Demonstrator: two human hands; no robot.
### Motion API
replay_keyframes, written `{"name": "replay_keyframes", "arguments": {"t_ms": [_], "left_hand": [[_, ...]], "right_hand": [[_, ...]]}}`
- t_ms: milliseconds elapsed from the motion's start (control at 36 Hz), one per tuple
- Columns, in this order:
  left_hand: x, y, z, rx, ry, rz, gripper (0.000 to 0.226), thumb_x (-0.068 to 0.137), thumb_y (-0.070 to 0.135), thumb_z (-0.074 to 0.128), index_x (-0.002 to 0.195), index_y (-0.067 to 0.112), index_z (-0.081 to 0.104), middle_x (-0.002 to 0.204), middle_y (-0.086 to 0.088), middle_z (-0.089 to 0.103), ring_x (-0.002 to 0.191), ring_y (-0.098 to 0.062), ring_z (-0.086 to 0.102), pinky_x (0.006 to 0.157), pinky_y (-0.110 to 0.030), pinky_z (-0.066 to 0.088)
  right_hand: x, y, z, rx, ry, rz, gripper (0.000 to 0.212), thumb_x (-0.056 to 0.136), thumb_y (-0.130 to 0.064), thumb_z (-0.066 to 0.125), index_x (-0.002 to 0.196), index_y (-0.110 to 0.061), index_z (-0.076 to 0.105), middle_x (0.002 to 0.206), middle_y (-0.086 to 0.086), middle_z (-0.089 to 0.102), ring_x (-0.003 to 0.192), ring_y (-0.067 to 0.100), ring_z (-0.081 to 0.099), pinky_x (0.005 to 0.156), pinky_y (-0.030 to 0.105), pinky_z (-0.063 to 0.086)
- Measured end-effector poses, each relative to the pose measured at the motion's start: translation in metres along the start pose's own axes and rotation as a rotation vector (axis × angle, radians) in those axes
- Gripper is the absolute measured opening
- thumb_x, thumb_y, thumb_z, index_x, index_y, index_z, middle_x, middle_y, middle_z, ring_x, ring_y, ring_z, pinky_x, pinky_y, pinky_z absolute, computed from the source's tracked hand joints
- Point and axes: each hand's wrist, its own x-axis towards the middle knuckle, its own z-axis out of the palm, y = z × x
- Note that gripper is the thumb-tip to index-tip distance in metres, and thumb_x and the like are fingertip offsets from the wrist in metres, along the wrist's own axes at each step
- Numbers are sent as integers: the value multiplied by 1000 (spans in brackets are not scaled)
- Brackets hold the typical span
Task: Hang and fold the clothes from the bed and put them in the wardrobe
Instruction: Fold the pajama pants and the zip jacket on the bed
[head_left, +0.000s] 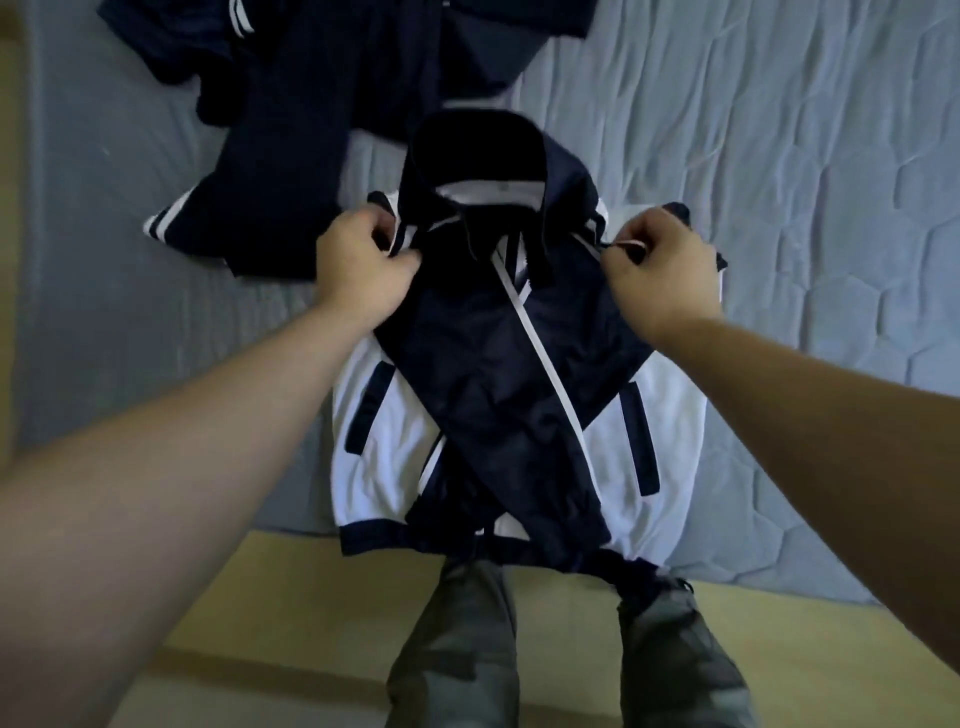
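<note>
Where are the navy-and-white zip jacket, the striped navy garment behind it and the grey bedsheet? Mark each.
navy-and-white zip jacket (483, 364): head view, navy fabric mid-front.
striped navy garment (280, 171): head view, dark middle.
grey bedsheet (779, 156): head view, bare wrinkled part.

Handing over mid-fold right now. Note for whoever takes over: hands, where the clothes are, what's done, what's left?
Left hand and right hand each pinch a shoulder of the navy and white jacket.
It lies front up at the near edge of the bed, sleeves crossed over its chest; other navy clothes lie loose beyond it.
Done: sleeves folded in. Left: finish this fold, do the navy clothes, stow all; wardrobe not in view.
</note>
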Motion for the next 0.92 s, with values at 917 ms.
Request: {"name": "replay_keyframes", "arguments": {"t_ms": [917], "left_hand": [[-213, -96, 4, 737, -720, 172, 29, 91, 14, 55, 120, 16, 56, 135, -2, 34, 106, -26, 50, 77, -42, 52]], "right_hand": [[-212, 92, 39, -1017, -727, -252, 37, 97, -22, 50, 134, -16, 50, 141, 3, 37, 119, 33, 46, 79, 39, 42]]}}
